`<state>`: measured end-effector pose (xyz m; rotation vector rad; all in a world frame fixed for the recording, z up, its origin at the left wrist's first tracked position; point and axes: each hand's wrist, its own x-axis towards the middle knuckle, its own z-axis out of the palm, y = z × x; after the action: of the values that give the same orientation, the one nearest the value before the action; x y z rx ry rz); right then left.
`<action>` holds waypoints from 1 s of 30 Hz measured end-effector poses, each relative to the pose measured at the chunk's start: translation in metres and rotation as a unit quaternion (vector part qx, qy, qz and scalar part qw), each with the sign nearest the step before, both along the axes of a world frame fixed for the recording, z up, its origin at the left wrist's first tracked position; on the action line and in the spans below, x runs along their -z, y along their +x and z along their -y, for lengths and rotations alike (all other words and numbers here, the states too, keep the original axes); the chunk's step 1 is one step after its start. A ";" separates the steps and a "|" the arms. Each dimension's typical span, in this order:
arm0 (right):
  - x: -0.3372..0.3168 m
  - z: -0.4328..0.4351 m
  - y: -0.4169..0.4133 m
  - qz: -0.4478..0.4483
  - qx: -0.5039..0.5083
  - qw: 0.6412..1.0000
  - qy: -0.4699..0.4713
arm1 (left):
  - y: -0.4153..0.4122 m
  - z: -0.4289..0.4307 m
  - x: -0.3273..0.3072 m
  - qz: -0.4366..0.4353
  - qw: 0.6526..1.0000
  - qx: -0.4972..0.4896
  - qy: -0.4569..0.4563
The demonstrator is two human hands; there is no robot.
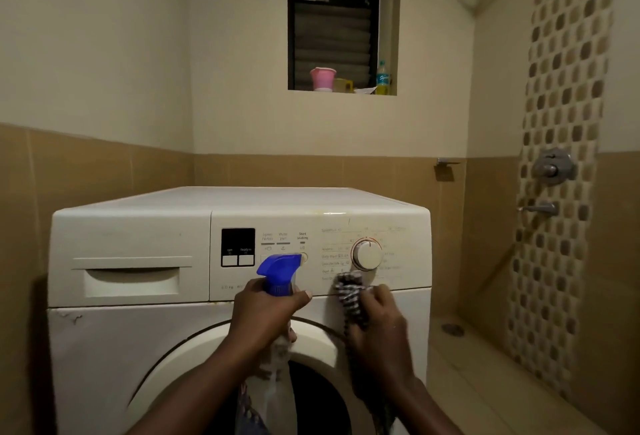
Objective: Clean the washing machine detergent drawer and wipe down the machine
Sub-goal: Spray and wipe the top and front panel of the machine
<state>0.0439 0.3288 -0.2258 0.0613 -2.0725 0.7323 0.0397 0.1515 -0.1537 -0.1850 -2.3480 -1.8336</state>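
Detergent drawer [131, 277] sits shut in the upper left corner of the washing machine [104, 348] front, with its long axis running left to right. It lies to the left of both my hands and a little above them. My left hand [268, 310] is the nearer one, but it is wrapped round the neck of the spray bottle [278, 270], whose blue head stands in front of the control panel [311, 223]. My right hand [377, 324] clutches the checked cloth [349, 296], bunched against the panel's lower edge just under the dial [367, 254]. I reckon I'm on the panel wipe, with the drawer not yet opened; pulling it would mean freeing a hand and reaching left. I count one drawer, one spray bottle, one cloth, one dial and two hands. Far behind, the window ledge [301, 90] carries one pink cup [322, 78] and one drinks bottle [382, 78]
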 end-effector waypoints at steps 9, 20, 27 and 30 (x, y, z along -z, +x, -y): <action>-0.005 -0.033 0.001 -0.014 0.003 1.000 0.002 | 0.003 -0.021 -0.012 -0.028 0.999 0.020 0.018; -0.075 -0.108 0.024 -0.180 0.148 0.964 -0.128 | -0.010 -0.073 -0.039 -0.068 0.995 0.059 0.032; -0.088 -0.129 0.030 -0.231 0.169 0.948 -0.141 | -0.008 -0.102 -0.053 -0.091 0.991 0.095 0.031; -0.089 -0.132 0.030 -0.234 0.171 0.946 -0.143 | -0.005 -0.114 -0.061 -0.081 0.989 0.116 0.032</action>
<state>0.0742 0.4607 -0.1370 -0.2592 -1.4591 0.7112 0.0351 0.2656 -0.0931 -0.5988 -2.2327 -1.9070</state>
